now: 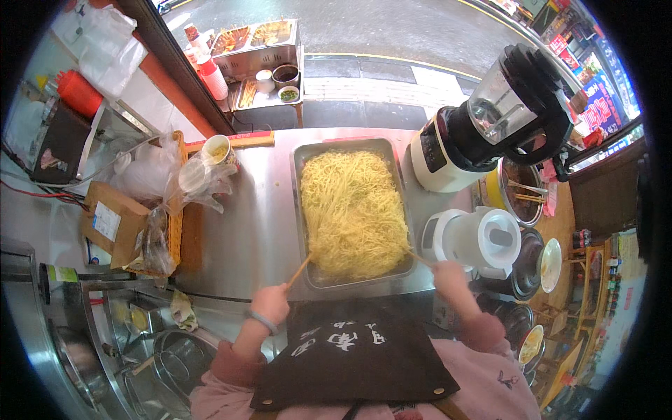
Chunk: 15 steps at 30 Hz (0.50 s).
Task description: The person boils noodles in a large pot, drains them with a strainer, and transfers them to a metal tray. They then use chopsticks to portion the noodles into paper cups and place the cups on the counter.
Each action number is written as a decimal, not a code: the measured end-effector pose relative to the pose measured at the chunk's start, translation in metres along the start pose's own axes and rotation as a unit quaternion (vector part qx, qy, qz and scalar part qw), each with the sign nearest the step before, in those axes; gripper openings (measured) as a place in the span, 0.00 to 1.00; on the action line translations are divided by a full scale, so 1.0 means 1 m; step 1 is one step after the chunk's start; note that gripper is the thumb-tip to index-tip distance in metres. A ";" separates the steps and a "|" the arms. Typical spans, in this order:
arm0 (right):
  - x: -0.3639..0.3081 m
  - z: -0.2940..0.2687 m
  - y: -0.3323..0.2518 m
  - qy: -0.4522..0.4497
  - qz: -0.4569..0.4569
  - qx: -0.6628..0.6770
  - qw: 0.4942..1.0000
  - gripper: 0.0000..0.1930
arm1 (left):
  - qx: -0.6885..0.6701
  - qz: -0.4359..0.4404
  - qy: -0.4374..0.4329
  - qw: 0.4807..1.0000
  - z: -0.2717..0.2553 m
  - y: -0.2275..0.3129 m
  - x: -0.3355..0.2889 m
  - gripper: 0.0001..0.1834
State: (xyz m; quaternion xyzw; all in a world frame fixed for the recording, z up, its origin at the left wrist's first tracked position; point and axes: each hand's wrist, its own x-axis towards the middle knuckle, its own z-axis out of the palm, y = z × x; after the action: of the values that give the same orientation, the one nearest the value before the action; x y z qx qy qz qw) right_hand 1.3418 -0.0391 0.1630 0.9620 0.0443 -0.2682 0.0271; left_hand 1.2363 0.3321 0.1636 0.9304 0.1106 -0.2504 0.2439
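The left hand [270, 303], at the lower centre-left of the frame, is curled round a wooden chopstick [297, 274]; the right hand [449, 280], lower centre-right, grips a second chopstick [418, 257]. Both sticks reach the near corners of the yellow noodles [357, 210], which heap in a rectangular metal tray [350, 283] at the centre of the frame; how deep the tips go, I cannot tell.

The likeliest trouble is spillage: the heap fills most of the shallow tray, so a big clump lifted or flicked near a side could trail strands over the rim. The tray sits close to the near edge of the smooth metal desk [241, 210], so a hard pull on tangled noodles might drag it toward the apron [350, 350]. The right hand is just beside the white lidded jug [483, 241]; a wide outward swing could knock it.

Counted: two hands, two chopsticks, one tray, one apron, one white jug; the strands are beyond counting. Farther out come one blender [490, 112] at upper right, one paper cup [219, 151] at upper left, one orange basket [174, 238] and one cardboard box [115, 217] at left, and one two-welled steel food warmer [273, 56] at the top.
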 end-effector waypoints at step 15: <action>-0.025 -0.124 -0.038 0.178 -0.177 0.458 0.853 0.09 | -0.306 0.192 0.169 0.917 -0.065 0.083 -0.007 0.14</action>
State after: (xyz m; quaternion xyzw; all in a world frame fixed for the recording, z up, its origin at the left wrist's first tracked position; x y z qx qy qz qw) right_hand 1.3801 0.0063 0.2811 0.8728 0.0898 -0.0825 -0.4726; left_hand 1.2843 0.2939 0.2499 0.8419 0.0405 0.0080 0.5380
